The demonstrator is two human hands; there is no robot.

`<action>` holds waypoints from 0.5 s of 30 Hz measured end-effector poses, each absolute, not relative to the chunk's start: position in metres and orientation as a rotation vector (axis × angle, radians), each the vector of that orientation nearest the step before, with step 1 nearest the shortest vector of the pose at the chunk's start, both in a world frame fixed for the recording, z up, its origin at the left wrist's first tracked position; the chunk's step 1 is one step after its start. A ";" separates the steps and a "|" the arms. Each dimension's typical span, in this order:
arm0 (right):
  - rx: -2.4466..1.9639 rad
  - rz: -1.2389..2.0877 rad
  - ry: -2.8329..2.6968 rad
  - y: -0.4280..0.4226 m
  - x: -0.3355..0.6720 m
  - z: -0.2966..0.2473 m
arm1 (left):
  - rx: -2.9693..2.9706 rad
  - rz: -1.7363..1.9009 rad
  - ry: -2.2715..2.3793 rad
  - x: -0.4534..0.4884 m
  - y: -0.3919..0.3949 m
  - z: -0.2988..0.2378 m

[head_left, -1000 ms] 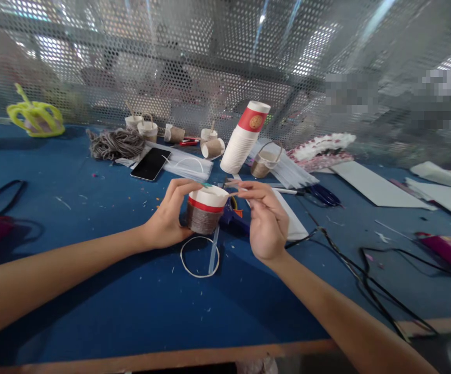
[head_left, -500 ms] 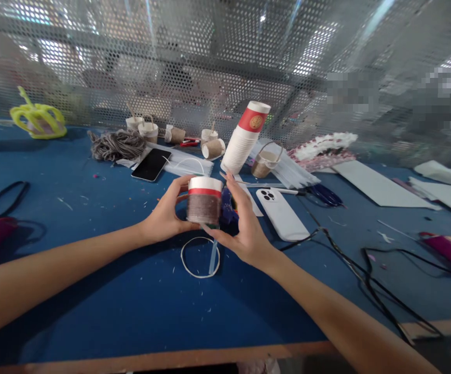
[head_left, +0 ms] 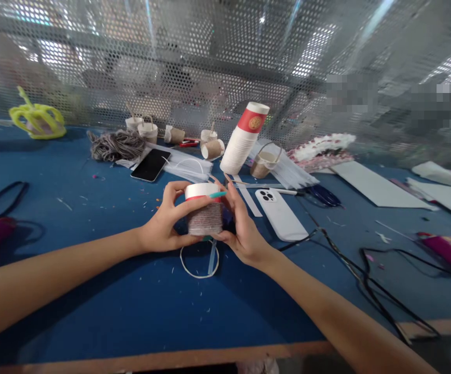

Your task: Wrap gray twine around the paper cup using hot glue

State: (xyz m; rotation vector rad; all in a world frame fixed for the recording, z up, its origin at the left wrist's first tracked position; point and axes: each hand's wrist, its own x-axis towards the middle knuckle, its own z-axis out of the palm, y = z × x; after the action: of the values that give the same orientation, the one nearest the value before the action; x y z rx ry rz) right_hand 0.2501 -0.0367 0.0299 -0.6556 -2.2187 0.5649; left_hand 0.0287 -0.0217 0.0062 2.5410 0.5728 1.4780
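Note:
A paper cup (head_left: 205, 217) is between my hands above the blue table, its lower part wound in grey-brown yarn. Above the yarn show a thin red strip and a white band. My left hand (head_left: 166, 218) grips it from the left, the index finger with a long turquoise nail laid across its front and the thumb below. On the right side, my right hand (head_left: 244, 228) curves around the cup, thumb at the lower edge and fingers behind. A white ring of cord (head_left: 200, 277) and a pale blue strip (head_left: 212, 258) lie just below. A dark blue object behind the cup is mostly hidden.
Behind stand a leaning stack of paper cups (head_left: 241, 140) and a small yarn basket (head_left: 263, 163). Grey yarn (head_left: 116, 145) lies near a black phone (head_left: 151, 165). A white phone (head_left: 282, 214) and black cables (head_left: 342, 254) are to the right. Perforated metal (head_left: 194, 67) closes the back.
The cup has come slightly lower and nearer. My left index finger now crosses its front. My right thumb has moved from under the cup toward its right lower edge.

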 end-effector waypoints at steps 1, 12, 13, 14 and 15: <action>-0.662 0.575 -2.216 -0.037 0.250 0.030 | 2.543 1.474 0.575 0.029 -0.022 0.006; -0.625 0.480 -2.237 -0.040 0.251 0.030 | 2.551 1.591 0.415 0.033 -0.016 0.005; -0.628 0.457 -2.239 -0.041 0.251 0.030 | 2.546 1.587 0.424 0.033 -0.017 0.006; -0.639 0.433 -2.239 -0.041 0.251 0.030 | 2.537 1.573 0.434 0.033 -0.019 0.007; -0.654 0.409 -2.242 -0.042 0.251 0.030 | 2.528 1.549 0.439 0.032 -0.020 0.007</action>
State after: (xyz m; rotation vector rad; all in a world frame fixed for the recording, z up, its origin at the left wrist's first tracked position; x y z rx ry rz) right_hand 0.2506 -0.0420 0.0301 -0.6540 -2.2416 0.4087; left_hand 0.0323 -0.0201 0.0074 2.5278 0.4394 1.5493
